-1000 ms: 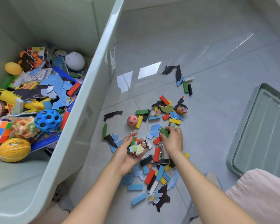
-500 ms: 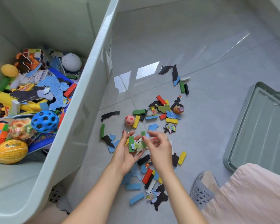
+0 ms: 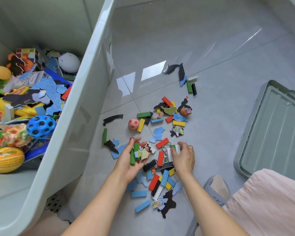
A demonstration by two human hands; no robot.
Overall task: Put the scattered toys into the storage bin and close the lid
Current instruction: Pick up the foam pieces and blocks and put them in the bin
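Picking up toys is the step you are on now, and it looks only partly done. Nearest to you, a heap of blocks (image 3: 160, 180) and flat puzzle pieces (image 3: 165, 204) lies on the floor (image 3: 220, 53) between your arms.

Just past that, your left hand (image 3: 132, 158) is palm up like a cup. Its fingers are curled round a small handful: green blocks (image 3: 134, 153), a little map piece (image 3: 141, 153) and some beads. Your right hand (image 3: 183, 156) is just beside it, to the right. Its fingers are bent down and pinch a white block (image 3: 176, 149) that seems still in the pile on the floor.

Farther out, more blocks, a little pink ball (image 3: 133, 124) and a small figure (image 3: 185, 111) are spread about. Farthest of all, a black whale piece (image 3: 170, 68) and a few blocks lie on their own.

The bin (image 3: 85, 92) is on your left, open, with many toys inside. The lid (image 3: 278, 128) lies on the floor to your right, well apart from the bin.

Next, you should probably lift the white block into your full left hand, then carry the handful over the bin's edge and drop it in. Hold it level so nothing slips out.
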